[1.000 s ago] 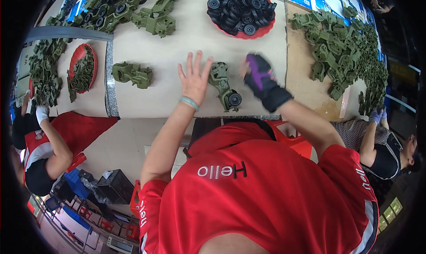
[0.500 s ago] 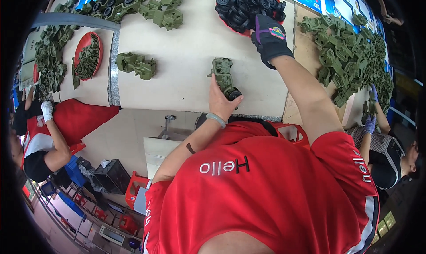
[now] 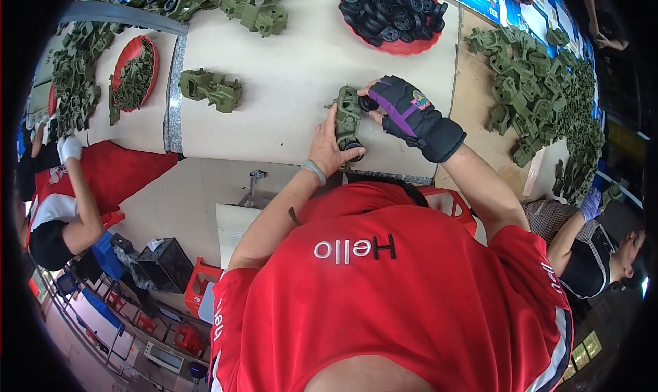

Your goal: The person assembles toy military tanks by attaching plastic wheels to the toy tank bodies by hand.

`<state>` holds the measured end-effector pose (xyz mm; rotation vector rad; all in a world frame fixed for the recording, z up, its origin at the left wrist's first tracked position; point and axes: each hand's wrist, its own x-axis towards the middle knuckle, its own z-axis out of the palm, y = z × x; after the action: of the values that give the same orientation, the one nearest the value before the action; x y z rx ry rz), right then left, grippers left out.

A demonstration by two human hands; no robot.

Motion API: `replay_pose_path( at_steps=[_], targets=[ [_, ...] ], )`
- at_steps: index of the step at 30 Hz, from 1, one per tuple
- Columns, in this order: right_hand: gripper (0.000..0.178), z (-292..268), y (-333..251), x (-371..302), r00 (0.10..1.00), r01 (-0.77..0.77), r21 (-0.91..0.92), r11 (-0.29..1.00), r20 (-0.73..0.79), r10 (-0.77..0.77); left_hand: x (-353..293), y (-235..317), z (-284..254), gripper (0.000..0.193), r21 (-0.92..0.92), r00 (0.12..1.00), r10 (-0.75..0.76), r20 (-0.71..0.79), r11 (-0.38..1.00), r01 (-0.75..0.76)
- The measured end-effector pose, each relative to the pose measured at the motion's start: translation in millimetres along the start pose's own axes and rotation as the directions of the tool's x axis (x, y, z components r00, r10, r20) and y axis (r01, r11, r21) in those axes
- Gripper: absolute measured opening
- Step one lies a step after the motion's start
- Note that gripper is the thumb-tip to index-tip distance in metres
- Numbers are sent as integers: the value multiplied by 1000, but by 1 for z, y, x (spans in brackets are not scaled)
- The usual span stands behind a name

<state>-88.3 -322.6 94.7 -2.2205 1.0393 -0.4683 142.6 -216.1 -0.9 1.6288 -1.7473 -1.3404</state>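
Note:
A green plastic toy car body [image 3: 347, 116] lies on the table in front of me, with one black wheel [image 3: 352, 145] at its near end. My left hand [image 3: 327, 145] grips the car from its left side, thumb by that wheel. In the fingers of my right hand [image 3: 406, 114], which wears a black and purple fingerless glove, is a second black toy wheel [image 3: 368, 103]. It is held against the right side of the car's far end; whether it sits on an axle I cannot tell.
A red dish [image 3: 404, 47] heaped with black wheels stands beyond my hands. Another green car body [image 3: 210, 90] lies to the left. Green parts are piled at the right [image 3: 528, 83] and far left [image 3: 82, 77]. A red bowl of small green pieces [image 3: 152, 77] is nearby. Co-workers sit on both sides.
My right hand has come back from the dish of wheels to the car body, bringing a wheel. My left hand keeps its hold on the car.

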Motion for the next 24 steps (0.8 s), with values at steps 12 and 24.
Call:
replay_pose_path(
  at_steps=[12,24],
  targets=[
    [53,4,-2,11,983,3,-181,983,180,30,-3,0,2,136,40,1000,-8,4,999,8],
    [37,55,11,75,984,-99,-201,975,-167,65,7,-10,1,135,-6,997,77,-24,997,-77]
  ],
)
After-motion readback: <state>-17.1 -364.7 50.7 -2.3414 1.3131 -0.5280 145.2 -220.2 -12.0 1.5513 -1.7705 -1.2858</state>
